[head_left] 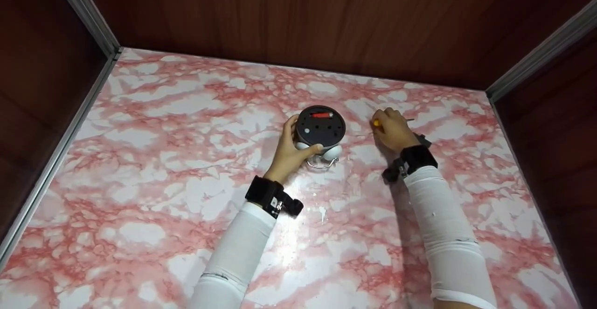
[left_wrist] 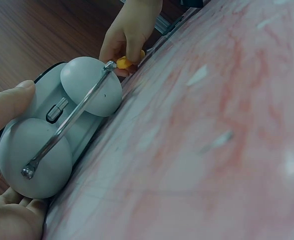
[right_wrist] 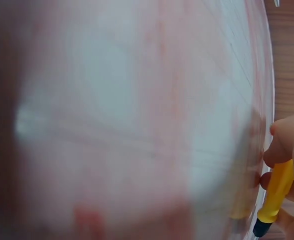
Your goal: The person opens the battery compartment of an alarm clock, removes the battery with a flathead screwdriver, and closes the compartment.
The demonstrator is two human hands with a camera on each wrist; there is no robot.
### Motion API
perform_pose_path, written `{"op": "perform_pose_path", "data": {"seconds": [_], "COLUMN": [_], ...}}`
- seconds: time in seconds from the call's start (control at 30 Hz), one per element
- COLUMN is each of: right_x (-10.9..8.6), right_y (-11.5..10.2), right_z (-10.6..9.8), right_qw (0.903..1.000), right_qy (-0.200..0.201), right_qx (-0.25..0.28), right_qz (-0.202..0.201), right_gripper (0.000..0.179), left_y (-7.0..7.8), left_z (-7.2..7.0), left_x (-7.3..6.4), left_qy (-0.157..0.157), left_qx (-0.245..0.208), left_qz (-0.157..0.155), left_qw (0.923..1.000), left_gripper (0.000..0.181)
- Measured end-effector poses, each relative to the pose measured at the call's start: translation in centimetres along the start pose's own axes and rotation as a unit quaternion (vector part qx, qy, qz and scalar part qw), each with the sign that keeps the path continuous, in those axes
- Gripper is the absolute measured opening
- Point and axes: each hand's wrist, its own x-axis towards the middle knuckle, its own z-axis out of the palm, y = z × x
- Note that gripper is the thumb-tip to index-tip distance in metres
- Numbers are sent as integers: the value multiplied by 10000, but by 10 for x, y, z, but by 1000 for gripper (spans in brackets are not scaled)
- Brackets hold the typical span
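Note:
A twin-bell alarm clock (head_left: pixel 322 134) has its black back turned up in the head view, with a red battery (head_left: pixel 321 115) in its open compartment. My left hand (head_left: pixel 290 153) grips its side, the thumb beside the bells. Two white bells (left_wrist: pixel 35 157) and a metal handle (left_wrist: pixel 69 122) show in the left wrist view. To the right of the clock, my right hand (head_left: pixel 392 129) holds a screwdriver (right_wrist: pixel 277 192) by its yellow handle, low over the table. The thin shaft pokes out to the right of the hand in the head view.
A small dark piece (head_left: pixel 422 140) lies by the right wrist, partly hidden, its kind unclear. The red-and-white marbled table (head_left: pixel 163 197) is bounded by dark wooden panels (head_left: pixel 298 20) at the back and both sides.

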Motion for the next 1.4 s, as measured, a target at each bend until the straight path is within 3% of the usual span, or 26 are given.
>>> {"op": "perform_pose_path", "data": {"seconds": [0.93,1.4], "right_x": [-3,-4], "right_y": [1,-2], "right_z": [3,1], "right_qw": [9999,9995], "right_qy": [130,-49], "right_qx": [-6,175], "right_qz": [1,246], "right_gripper": [23,23], "left_y": [-2,1], "left_z": [0,-1], "left_x": [0,-1], "left_qy": [-29,-7], "left_qx": [-200,87], "left_qz": [-95,-94], "left_qw": [9998,9999], "left_gripper": [96,99]}}
